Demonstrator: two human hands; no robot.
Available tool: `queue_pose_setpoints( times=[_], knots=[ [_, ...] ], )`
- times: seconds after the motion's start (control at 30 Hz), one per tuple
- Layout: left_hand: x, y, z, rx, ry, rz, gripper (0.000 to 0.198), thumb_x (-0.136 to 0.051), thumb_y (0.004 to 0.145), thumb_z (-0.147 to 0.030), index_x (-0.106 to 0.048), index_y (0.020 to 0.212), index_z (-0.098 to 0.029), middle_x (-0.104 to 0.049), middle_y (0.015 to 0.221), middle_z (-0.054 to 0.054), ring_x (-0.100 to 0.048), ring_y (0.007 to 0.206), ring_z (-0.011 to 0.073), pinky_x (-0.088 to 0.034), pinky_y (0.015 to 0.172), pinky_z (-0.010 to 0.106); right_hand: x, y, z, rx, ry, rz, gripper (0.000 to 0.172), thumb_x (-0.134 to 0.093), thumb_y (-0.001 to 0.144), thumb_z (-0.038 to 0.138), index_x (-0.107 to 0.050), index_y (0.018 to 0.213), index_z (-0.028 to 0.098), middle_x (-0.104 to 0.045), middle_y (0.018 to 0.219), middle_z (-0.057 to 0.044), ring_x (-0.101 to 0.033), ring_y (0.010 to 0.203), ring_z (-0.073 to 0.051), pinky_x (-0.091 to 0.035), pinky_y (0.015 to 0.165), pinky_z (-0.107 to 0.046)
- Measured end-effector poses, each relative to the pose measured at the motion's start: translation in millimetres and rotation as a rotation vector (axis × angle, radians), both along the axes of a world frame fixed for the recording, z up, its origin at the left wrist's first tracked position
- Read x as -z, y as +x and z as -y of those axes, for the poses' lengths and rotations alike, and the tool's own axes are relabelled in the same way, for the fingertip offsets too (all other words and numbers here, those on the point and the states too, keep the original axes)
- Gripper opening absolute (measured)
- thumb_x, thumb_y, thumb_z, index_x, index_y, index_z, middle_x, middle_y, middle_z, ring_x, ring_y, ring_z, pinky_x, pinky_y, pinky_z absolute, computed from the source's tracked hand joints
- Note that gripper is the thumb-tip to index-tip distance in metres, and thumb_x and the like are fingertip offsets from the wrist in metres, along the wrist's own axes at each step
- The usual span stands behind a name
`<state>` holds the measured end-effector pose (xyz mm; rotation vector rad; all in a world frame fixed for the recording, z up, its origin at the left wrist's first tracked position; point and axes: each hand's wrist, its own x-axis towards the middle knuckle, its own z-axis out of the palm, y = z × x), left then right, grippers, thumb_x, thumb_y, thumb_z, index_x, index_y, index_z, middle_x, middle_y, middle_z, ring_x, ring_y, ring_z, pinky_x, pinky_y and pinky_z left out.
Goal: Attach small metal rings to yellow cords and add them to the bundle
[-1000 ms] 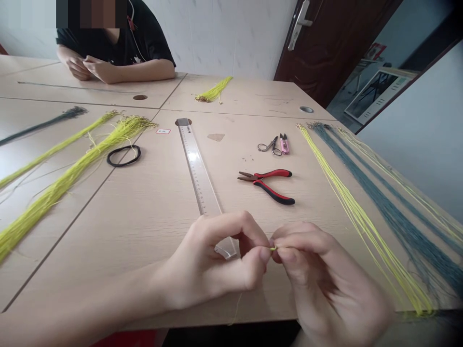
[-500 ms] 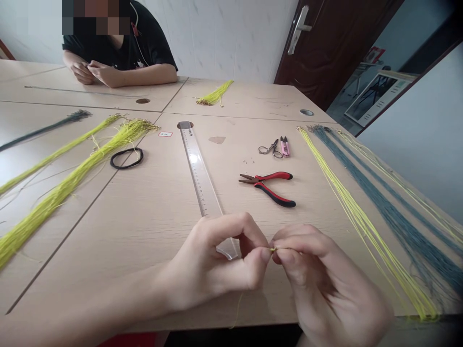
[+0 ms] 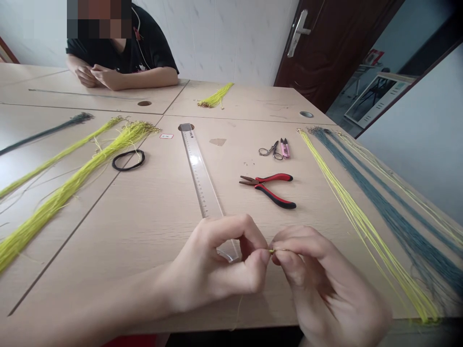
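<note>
Above the near table edge, my left hand (image 3: pixel 227 260) pinches a thin yellow cord (image 3: pixel 271 250) between thumb and forefinger. My right hand (image 3: pixel 318 274) pinches the same cord just beside it, the fingertips of both hands almost touching. Only a short bit of cord shows between them; a thin tail hangs below my left hand. A clear ruler (image 3: pixel 198 173) lies partly behind my left hand. Beyond my right hand rest pliers (image 3: pixel 267 185) with red and black handles, spread apart.
Yellow cord bundles (image 3: pixel 68 193) lie at left beside a black loop (image 3: pixel 128 160). Yellow cords (image 3: pixel 340 207) and blue-grey cords (image 3: pixel 376 197) run down the right side. Small scissors (image 3: pixel 271 150) and pink snips (image 3: pixel 285 148) lie beyond the pliers. Across the table sits a person (image 3: pixel 155 48).
The view has shifted very slightly. Both hands keep nearly the same pinch on the cord, with hardly any movement.
</note>
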<state>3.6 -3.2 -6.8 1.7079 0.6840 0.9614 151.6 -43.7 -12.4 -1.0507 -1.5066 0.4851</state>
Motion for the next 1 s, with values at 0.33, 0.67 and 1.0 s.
queue_pose_setpoints(
  times=[0.33, 0.67, 1.0],
  knots=[
    [-3.1, 2, -1, -0.028, 0.021, 0.001, 0.015, -0.051, 0.074, -0.003, -0.048, 0.066, -0.016, -0.049, 0.058, -0.005, -0.043, 0.052, 0.0046, -0.036, 0.049, 0.014, 0.7, -3, -1, 0.021, 0.020, -0.012, 0.013, -0.055, 0.085, 0.009, -0.058, 0.077, 0.019, -0.059, 0.069, 0.001, -0.060, 0.067, -0.012, -0.046, 0.057, -0.020],
    [-1.6, 0, -1, -0.019, -0.003, -0.028, 0.013, -0.051, 0.076, -0.006, -0.049, 0.068, -0.016, -0.049, 0.060, -0.005, -0.043, 0.055, 0.0055, -0.035, 0.050, 0.015, 4.2, 1, -3, -0.005, 0.023, 0.012, 0.013, -0.055, 0.085, 0.009, -0.059, 0.080, 0.020, -0.059, 0.071, 0.000, -0.060, 0.070, -0.012, -0.047, 0.060, -0.020],
    [3.8, 4, -2, 0.038, 0.165, -0.220, 0.013, -0.045, 0.073, -0.006, -0.047, 0.065, -0.017, -0.054, 0.060, -0.003, -0.048, 0.055, 0.0066, -0.037, 0.051, 0.015, -8.0, 46, -2, 0.597, -0.073, -0.224, 0.018, -0.070, 0.074, 0.033, -0.065, 0.065, 0.019, -0.066, 0.065, 0.001, -0.063, 0.061, -0.013, -0.050, 0.058, -0.019]
  ],
)
